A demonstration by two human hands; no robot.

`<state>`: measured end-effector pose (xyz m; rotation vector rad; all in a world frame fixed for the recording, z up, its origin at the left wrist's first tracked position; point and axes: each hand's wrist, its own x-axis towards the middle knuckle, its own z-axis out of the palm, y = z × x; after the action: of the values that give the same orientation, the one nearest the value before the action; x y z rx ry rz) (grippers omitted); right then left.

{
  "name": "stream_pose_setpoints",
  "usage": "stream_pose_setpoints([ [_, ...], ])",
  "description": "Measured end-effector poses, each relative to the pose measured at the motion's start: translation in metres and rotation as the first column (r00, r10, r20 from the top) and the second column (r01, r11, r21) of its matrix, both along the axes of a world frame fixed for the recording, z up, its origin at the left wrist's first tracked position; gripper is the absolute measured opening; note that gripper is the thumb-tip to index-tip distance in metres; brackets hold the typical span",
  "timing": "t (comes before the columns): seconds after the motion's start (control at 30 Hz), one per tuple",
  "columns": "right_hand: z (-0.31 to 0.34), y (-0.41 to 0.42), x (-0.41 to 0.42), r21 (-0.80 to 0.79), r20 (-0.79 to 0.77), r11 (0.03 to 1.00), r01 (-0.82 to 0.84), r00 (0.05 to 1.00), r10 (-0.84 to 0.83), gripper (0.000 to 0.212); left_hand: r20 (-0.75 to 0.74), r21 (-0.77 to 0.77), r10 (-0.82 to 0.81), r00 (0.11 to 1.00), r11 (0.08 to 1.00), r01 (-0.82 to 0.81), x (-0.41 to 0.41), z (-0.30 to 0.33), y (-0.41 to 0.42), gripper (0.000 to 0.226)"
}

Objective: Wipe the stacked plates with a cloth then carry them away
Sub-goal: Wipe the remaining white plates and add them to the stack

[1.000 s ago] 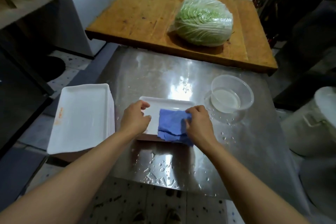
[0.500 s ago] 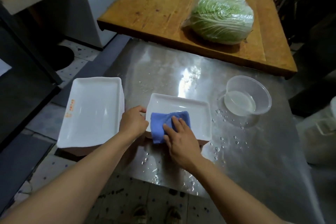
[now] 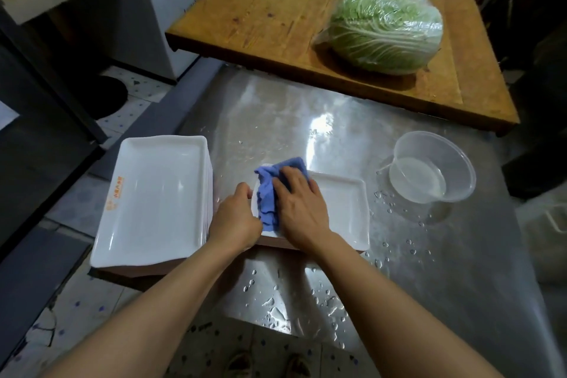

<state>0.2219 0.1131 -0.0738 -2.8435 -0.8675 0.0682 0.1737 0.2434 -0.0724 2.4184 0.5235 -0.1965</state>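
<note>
While the left hand (image 3: 234,221) grips the left edge of the white plate (image 3: 343,209) on the wet tabletop (image 3: 306,132), right hand (image 3: 299,205) flat, fingers straight, pressing the blue cloth (image 3: 270,190) onto its left part, stacked plates (image 3: 153,199) just left

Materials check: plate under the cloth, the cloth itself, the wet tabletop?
Plate: glossy white, likely melamine or glazed ceramic; can't tell which.
Cloth: blue, soft, crumpled folds; looks like microfibre or terry.
Tabletop: stainless steel by its brushed grey sheen, glare and beaded water droplets.
</note>
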Motion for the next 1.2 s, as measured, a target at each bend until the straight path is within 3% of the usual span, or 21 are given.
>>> stream_pose_setpoints([
  [0.4, 0.01, -0.102, -0.003, -0.115, 0.025, 0.942, 0.315, 0.949, -0.314, 0.045, -0.034, 0.014, 0.045, 0.998, 0.999, -0.044, 0.002, 0.003, -0.002, 0.031],
  [0.73, -0.002, -0.047, -0.01, 0.011, -0.098, 0.973, 0.232, 0.968, -0.23, 0.054, 0.005, -0.132, 0.094, 0.996, 0.987, -0.093, -0.004, -0.006, -0.001, 0.029],
  [0.97, -0.002, 0.005, 0.002, 0.008, -0.073, 0.997, 0.071, 0.995, -0.07, 0.042, 0.034, -0.162, 0.11, 0.993, 0.981, -0.104, -0.005, -0.008, 0.002, 0.031],
  [1.1, 0.005, 0.008, -0.006, 0.13, -0.147, 0.991, -0.001, 0.989, 0.021, 0.043, 0.041, -0.256, 0.138, 0.99, 0.959, -0.123, -0.007, -0.006, 0.004, 0.026],
  [1.2, 0.007, -0.006, -0.028, 0.246, -0.199, 0.967, -0.072, 0.972, 0.123, 0.027, 0.029, -0.382, 0.213, 0.977, 0.905, -0.186, -0.008, -0.003, 0.001, 0.027],
])
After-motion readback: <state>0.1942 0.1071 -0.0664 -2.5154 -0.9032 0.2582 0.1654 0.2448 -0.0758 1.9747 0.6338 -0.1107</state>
